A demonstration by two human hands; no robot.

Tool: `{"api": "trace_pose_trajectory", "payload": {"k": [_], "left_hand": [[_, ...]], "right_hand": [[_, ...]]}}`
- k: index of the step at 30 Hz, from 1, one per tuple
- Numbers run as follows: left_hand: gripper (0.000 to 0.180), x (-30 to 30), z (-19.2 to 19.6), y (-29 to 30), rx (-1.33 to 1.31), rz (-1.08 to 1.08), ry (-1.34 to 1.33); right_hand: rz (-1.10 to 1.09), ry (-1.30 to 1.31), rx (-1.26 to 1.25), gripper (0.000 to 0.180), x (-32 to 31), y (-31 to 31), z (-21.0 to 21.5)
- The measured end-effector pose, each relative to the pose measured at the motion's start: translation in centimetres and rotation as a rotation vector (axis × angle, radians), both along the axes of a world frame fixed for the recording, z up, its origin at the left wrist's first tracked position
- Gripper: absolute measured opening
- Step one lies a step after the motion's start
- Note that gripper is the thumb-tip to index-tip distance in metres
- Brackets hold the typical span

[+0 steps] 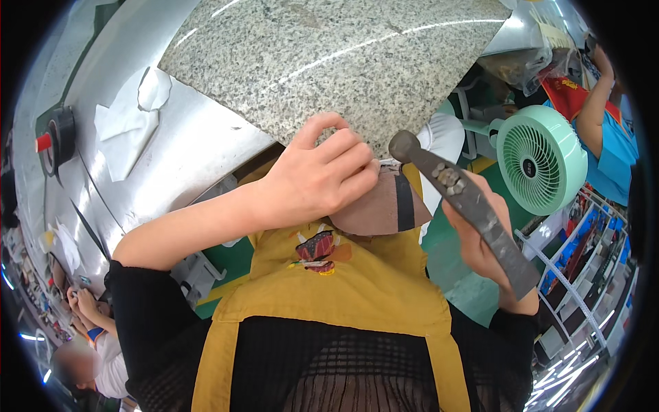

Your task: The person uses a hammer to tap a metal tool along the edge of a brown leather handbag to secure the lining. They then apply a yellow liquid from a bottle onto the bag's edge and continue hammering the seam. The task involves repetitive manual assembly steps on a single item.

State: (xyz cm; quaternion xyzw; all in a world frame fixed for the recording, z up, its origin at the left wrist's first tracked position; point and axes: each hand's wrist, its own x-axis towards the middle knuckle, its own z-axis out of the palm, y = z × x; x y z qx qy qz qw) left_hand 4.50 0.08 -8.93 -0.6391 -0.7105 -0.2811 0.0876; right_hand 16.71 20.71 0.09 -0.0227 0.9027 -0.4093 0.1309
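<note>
My left hand (329, 168) is closed, with bent fingers on a brown, leather-like piece (371, 211) that has a rounded edge and a black stripe across it. The piece lies at the near corner of a speckled granite slab (329, 75), and part of it is hidden under my fingers. To the right, my right hand (479, 230) grips a hammer (484, 220), its dark metal head turned up toward me. The round face of the hammer hangs close to the slab's corner, apart from the brown piece. The hammer's handle is mostly hidden.
On the metal table (199, 130) left of the slab lie a white torn sheet (130, 127) and a roll of black tape (62, 141). A mint-green fan (542, 161) stands at the right, above a wire rack (583, 275). Other people are at both sides.
</note>
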Motion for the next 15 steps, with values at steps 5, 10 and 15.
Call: {"api": "trace_pose_trajectory", "payload": {"k": [5,10,15], "left_hand": [[0.025,0.1,-0.6,0.0,0.04,-0.005,0.061],[0.024,0.4,-0.3,-0.4,0.003,0.028,-0.007],[0.029,-0.6,0.0,-1.0,-0.064,0.061,-0.329]], "right_hand": [[0.002,-0.183,-0.054,0.04,-0.6,0.3,0.6],[0.085,-0.035,0.091,0.041,-0.5,-0.4,0.0],[0.09,-0.148,0.027,0.047,-0.9,0.0,-0.1]]}}
